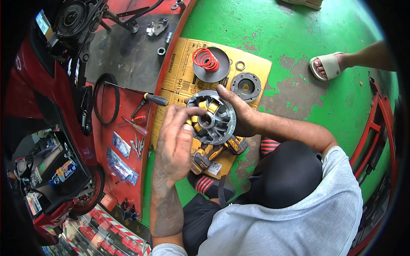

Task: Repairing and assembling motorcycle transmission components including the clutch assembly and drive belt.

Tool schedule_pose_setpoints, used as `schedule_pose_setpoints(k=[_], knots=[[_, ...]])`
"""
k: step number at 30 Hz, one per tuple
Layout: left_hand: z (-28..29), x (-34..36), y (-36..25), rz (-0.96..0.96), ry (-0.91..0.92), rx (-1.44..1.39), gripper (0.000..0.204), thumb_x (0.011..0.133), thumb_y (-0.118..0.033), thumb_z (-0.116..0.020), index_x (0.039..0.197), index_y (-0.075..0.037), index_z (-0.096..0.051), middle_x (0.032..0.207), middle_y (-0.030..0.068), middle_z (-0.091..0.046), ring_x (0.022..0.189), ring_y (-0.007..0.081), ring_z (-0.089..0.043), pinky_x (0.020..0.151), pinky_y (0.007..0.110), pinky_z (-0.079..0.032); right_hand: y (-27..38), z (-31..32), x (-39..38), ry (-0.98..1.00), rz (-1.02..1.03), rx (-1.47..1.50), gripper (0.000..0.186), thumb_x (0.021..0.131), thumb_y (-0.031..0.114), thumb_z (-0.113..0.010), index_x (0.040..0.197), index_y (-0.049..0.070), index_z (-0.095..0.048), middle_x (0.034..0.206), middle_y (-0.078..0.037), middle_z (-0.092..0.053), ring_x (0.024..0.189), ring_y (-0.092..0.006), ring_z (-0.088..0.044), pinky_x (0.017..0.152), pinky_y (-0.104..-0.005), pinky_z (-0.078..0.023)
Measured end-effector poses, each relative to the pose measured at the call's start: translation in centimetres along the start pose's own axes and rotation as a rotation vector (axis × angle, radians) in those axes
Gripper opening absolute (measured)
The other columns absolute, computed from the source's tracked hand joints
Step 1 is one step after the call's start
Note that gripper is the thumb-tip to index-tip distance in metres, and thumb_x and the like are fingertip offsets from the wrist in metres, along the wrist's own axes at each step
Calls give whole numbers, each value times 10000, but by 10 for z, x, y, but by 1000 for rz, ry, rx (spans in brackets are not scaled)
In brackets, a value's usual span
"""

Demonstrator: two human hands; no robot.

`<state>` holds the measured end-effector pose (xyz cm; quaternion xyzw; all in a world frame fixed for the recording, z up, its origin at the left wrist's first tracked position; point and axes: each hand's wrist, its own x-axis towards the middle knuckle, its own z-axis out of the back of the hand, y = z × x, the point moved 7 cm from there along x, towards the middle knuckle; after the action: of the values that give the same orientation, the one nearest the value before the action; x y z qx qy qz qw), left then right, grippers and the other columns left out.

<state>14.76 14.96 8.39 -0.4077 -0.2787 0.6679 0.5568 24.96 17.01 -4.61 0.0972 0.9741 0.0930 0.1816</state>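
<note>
Gripping the metal housing [224, 116] above the cardboard [255, 64], my right hand [242, 110] likely steadies it for my left hand [173, 147] at the yellow rollers [213, 108]; whether that pinches, I can't tell. Beyond sits a red spring [209, 66].

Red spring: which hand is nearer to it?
Right. The right hand is below and right of the red spring in the picture; the left hand is farther below, toward its left.
</note>
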Motion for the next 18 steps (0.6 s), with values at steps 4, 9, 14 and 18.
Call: schedule_pose_setpoints(k=[4, 9, 14, 18], knots=[[-12, -1, -18, -191, 108, 179, 323, 864, 66, -603, 1166, -21, -677, 1138, 93, -617, 781, 161, -604, 697, 310, -502, -6, 4, 4, 12, -68, 66, 808, 936, 805, -390, 1402, 162, -540, 1268, -103, -657, 1068, -248, -684, 879, -487, -590], [-21, 4, -28, -389, 122, 297, 283, 824, 23, -738, 1094, -37, -678, 1106, 112, -695, 966, 278, -717, 794, 382, -583, -11, 5, 3, 130, -140, -17, 853, 911, 852, -333, 1418, 192, -522, 1268, -138, -649, 1072, -338, -681, 763, -581, -600], [-25, 3, -29, -470, 211, 485, 295, 816, -85, -756, 1097, -82, -667, 1119, 86, -698, 969, 263, -710, 807, 370, -582, -12, 8, 3, 105, -142, -45, 861, 916, 849, -320, 1422, 180, -513, 1262, -152, -641, 1067, -359, -680, 720, -607, -599], [-27, 0, -29, -418, 311, 493, 316, 756, 19, -733, 1065, -36, -695, 1124, 105, -672, 1046, 297, -679, 890, 384, -575, -9, 1, 1, 128, -124, -39, 843, 926, 835, -326, 1413, 176, -522, 1260, -145, -646, 1069, -342, -683, 732, -599, -602]])
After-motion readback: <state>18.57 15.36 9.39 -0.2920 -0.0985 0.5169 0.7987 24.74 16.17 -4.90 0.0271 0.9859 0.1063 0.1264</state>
